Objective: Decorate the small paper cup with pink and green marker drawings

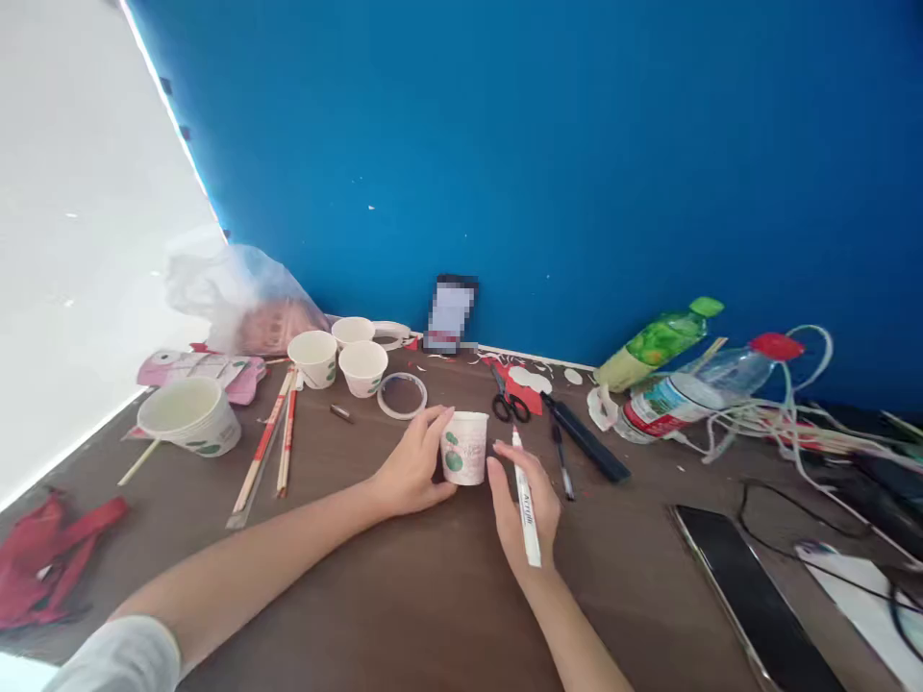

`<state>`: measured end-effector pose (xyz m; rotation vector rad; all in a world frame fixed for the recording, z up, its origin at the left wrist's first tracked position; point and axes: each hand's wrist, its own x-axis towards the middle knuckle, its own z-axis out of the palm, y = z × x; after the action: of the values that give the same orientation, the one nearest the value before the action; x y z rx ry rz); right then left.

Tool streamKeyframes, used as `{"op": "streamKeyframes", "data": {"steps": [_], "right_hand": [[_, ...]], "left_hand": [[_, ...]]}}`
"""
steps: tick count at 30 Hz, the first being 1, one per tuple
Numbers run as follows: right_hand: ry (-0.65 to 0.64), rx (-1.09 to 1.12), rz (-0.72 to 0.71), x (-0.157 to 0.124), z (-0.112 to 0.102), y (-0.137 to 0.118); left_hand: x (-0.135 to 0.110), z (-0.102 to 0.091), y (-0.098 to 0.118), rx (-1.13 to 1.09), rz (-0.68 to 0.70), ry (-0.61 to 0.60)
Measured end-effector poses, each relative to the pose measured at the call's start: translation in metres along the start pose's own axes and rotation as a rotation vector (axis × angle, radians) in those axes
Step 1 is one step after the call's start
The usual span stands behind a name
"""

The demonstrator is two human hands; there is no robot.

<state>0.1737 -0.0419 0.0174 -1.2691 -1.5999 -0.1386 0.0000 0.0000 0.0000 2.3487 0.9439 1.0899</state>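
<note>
A white paper cup [464, 449] with green dots and faint pink marks stands upright on the dark brown table. My left hand [416, 468] curves round the cup's left side, fingers at the rim and thumb low down. In my right hand [535, 509] lies a white marker pen [526, 505], its reddish tip pointing away from me. The thumb and forefinger of that hand are close to the cup's right side; whether they touch it I cannot tell. Just beyond are black-handled scissors [511, 408] and a clear roll of tape [402, 395].
More paper cups [312, 359] and wrapped chopsticks [265, 437] are on the left, with a larger paper tub [188, 415]. A phone [451, 312] leans on the blue wall. Bottles [653, 346], white cables [757, 418] and another phone [754, 591] occupy the right.
</note>
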Motion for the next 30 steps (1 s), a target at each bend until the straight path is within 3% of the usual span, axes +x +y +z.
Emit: {"op": "streamKeyframes", "data": {"steps": [6, 13, 22, 25, 30], "right_hand": [[-0.170, 0.212, 0.304, -0.006, 0.002, -0.002], [-0.287, 0.309, 0.490, -0.009, 0.007, -0.001], [-0.284, 0.402, 0.591, -0.007, 0.008, -0.002], [-0.291, 0.378, 0.547, -0.007, 0.007, -0.003], [-0.089, 0.186, 0.398, -0.001, -0.001, -0.004]], "left_hand": [[0.003, 0.001, 0.000, 0.025, -0.021, 0.016], [0.003, -0.001, 0.002, -0.033, -0.031, 0.010], [0.005, 0.003, -0.008, -0.078, -0.131, -0.001], [0.005, 0.003, -0.009, -0.089, -0.125, -0.030], [0.004, 0.001, -0.008, -0.092, -0.115, -0.014]]}}
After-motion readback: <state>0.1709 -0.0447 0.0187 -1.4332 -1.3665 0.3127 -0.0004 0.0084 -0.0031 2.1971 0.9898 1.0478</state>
